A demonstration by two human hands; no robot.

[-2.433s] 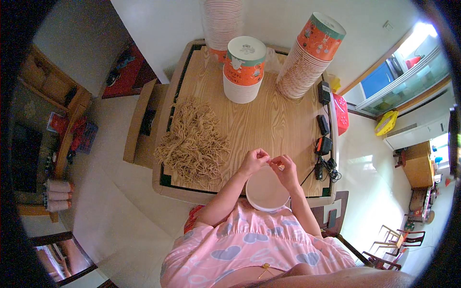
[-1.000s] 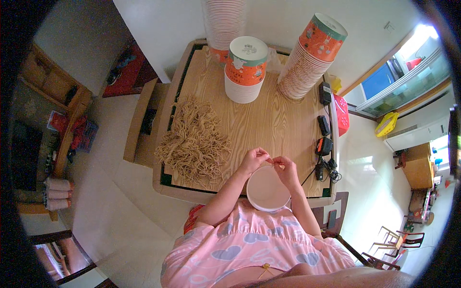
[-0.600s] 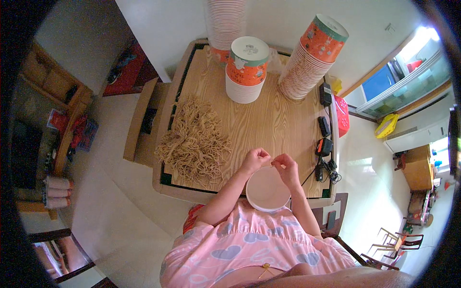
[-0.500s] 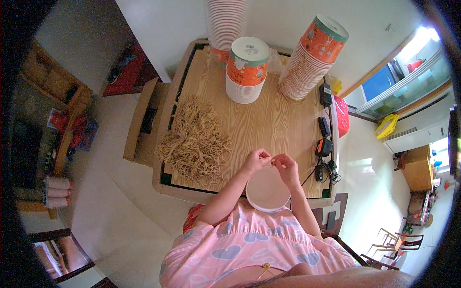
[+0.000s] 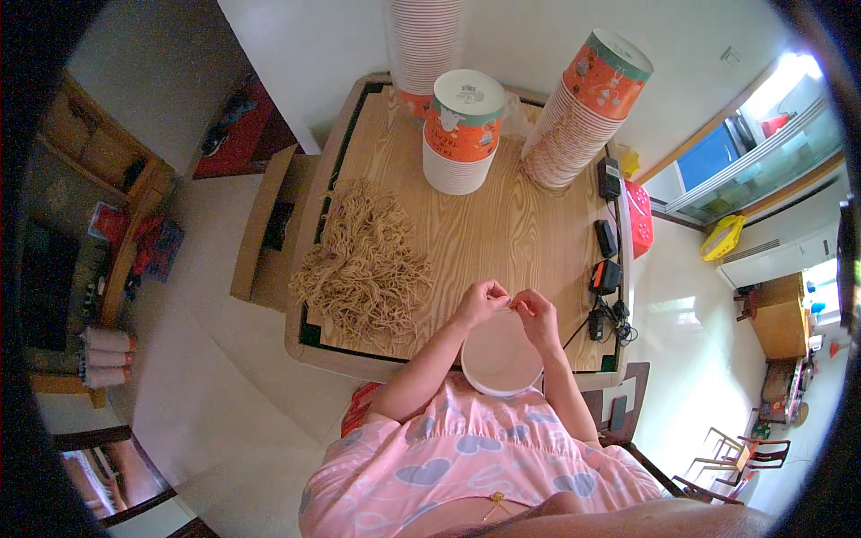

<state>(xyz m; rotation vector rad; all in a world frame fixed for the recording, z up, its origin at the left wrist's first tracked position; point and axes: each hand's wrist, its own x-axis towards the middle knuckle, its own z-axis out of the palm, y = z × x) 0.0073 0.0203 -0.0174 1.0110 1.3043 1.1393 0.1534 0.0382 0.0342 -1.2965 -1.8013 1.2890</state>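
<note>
A white paper bucket [image 5: 502, 360] with its open mouth up stands between my forearms at the near table edge, against my pink clothing. Over its far rim my left hand [image 5: 484, 298] and my right hand [image 5: 534, 310] meet, thumb and fingers of each pinched together. Something small and brownish shows between the fingertips, too small to name. Left of my hands lies a loose heap of tan twine strands [image 5: 363, 269]. Beyond them stands a short stack of upside-down paper buckets [image 5: 460, 148], orange and green on top, white below.
A tall leaning bucket stack [image 5: 583, 117] with tan strands along its side stands at the far right, another stack [image 5: 423, 45] at the back wall. Black power adapters [image 5: 605, 238] and cables line the table's right edge. A cardboard box [image 5: 273, 233] sits left of the wood-grain table [image 5: 502, 233].
Hardly anything differs. Both hands stay pinched together over the bucket's far rim, with only a slight shift of the fingers.
</note>
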